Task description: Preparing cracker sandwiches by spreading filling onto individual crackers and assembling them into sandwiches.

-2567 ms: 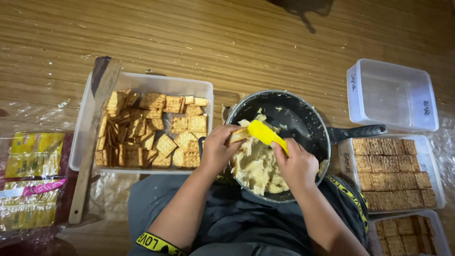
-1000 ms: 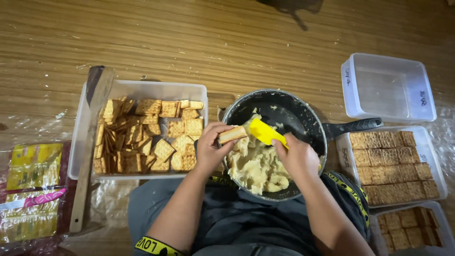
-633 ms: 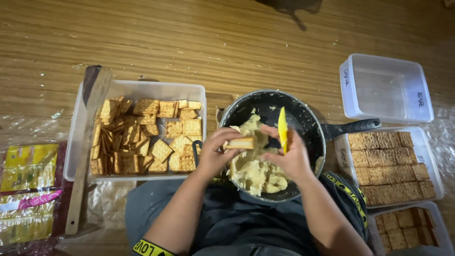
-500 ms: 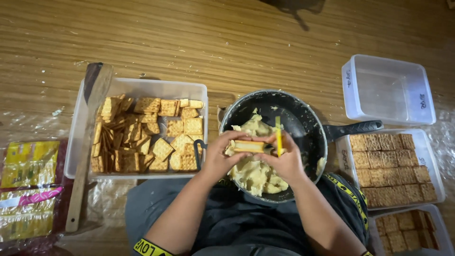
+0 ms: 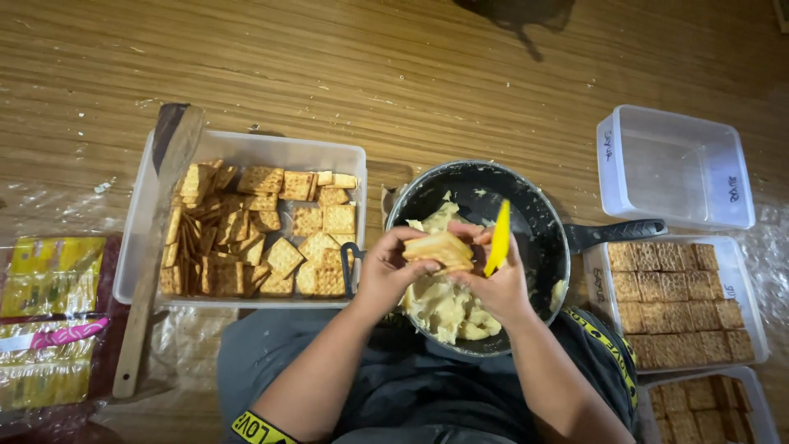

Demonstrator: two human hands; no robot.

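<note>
My left hand (image 5: 388, 271) grips a filled cracker sandwich (image 5: 441, 249) over a black pan (image 5: 538, 234) that holds pale yellow paste (image 5: 440, 304). My right hand (image 5: 498, 284) holds a yellow spreader (image 5: 498, 240) upright, and its fingers also press against the sandwich. Left of the pan stands a clear tub of loose square crackers (image 5: 271, 233).
A wooden spatula (image 5: 156, 230) leans on the cracker tub's left side. Yellow cracker packets (image 5: 49, 321) lie at far left. An empty clear tub (image 5: 670, 168) sits at upper right; below it two tubs (image 5: 678, 300) hold rows of finished crackers (image 5: 699, 411). Wooden floor all around.
The spreader has lifted off the cracker and turned upright. The cracker has gained a top piece and both hands now hold it as a sandwich above the pan.
</note>
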